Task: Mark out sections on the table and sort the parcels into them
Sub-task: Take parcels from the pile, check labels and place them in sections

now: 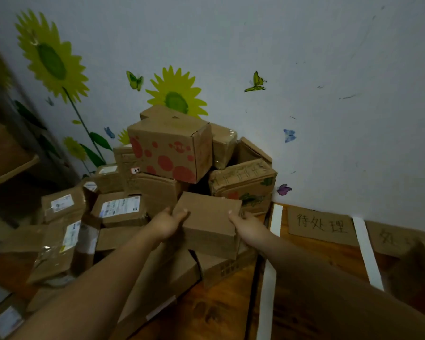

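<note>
A plain brown cardboard parcel (207, 222) sits at the front of a heap of parcels, and both my hands grip it. My left hand (168, 223) holds its left side, my right hand (247, 224) its right side. Behind it stand a red-spotted box (168, 149) and a box printed with vegetables (245, 185). Labelled parcels (119, 208) lie to the left. On the wooden table (233, 305), white tape strips (268, 285) (367, 253) mark sections. A cardboard sign with handwritten characters (322, 225) lies between the strips, against the wall.
A second cardboard sign (393, 238) lies right of the far strip, with a dark box (414, 278) in front of it. The white wall (329, 94) with sunflower and butterfly stickers borders the table's back. A shelf (10, 165) stands at the left.
</note>
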`<control>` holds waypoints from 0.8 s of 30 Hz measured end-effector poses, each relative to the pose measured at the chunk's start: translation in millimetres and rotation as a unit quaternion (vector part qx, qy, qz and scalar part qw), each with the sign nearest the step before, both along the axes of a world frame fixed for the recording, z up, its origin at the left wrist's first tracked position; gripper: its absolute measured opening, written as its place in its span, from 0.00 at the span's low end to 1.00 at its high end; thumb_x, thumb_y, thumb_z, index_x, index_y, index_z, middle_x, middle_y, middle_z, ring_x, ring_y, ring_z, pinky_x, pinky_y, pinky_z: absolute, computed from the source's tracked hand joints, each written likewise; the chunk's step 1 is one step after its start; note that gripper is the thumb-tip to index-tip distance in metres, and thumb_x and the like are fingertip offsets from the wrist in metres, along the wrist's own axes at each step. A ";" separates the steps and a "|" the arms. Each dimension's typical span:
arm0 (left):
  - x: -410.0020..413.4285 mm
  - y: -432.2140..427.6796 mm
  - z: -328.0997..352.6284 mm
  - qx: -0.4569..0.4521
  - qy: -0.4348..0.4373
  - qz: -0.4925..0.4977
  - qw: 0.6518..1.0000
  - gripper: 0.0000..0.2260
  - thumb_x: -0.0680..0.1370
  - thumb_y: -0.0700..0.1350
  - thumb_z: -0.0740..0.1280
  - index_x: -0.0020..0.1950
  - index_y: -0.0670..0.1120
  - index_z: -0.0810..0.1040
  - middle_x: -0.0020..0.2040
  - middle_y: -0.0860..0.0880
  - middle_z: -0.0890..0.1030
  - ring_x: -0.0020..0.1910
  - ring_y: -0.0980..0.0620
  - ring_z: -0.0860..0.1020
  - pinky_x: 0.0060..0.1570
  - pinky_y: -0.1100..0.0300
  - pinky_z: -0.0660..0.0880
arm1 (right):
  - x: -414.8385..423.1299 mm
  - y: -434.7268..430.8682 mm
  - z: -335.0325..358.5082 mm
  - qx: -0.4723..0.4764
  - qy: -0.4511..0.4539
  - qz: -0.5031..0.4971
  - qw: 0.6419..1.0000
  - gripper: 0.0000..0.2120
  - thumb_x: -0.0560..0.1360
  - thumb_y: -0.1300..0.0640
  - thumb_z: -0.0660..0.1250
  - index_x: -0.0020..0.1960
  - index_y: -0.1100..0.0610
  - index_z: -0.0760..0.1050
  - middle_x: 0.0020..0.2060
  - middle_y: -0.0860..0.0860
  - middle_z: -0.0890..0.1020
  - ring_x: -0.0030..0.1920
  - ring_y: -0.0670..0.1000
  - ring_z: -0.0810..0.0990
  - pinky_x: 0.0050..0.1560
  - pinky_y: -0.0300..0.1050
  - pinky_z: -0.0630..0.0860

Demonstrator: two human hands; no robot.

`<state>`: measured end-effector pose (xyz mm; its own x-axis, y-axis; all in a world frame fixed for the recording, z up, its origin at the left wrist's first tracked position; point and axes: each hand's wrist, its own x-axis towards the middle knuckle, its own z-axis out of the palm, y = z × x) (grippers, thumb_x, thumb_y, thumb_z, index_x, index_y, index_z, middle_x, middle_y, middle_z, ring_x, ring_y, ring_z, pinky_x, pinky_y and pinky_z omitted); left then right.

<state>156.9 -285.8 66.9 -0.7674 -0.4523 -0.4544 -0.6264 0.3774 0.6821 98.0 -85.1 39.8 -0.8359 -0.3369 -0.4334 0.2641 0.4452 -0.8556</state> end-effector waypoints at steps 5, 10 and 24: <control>-4.7 -6.0 -1.5 0.115 0.023 -0.008 0.993 0.21 0.79 0.59 0.59 0.68 0.50 0.66 0.51 0.49 0.76 0.47 0.47 0.76 0.44 0.48 0.77 | -10.9 3.0 1.4 -0.024 -0.001 -0.026 0.999 0.25 0.77 0.61 0.63 0.72 0.53 0.60 0.56 0.50 0.74 0.52 0.51 0.75 0.49 0.46 0.75; 7.8 -7.5 3.5 0.210 0.104 0.021 0.972 0.15 0.80 0.58 0.57 0.59 0.50 0.73 0.54 0.47 0.77 0.51 0.49 0.75 0.47 0.50 0.74 | 6.6 15.0 17.4 -0.060 0.027 -0.119 0.991 0.27 0.69 0.30 0.62 0.55 0.51 0.72 0.50 0.52 0.79 0.49 0.52 0.79 0.52 0.52 0.78; 124.5 2.6 31.2 0.211 0.296 -0.081 0.928 0.09 0.76 0.36 0.65 0.51 0.48 0.73 0.51 0.49 0.78 0.45 0.54 0.77 0.39 0.62 0.74 | 161.3 34.0 52.0 -0.127 0.200 -0.225 0.945 0.12 0.74 0.65 0.69 0.51 0.55 0.68 0.48 0.48 0.78 0.48 0.45 0.79 0.40 0.37 0.80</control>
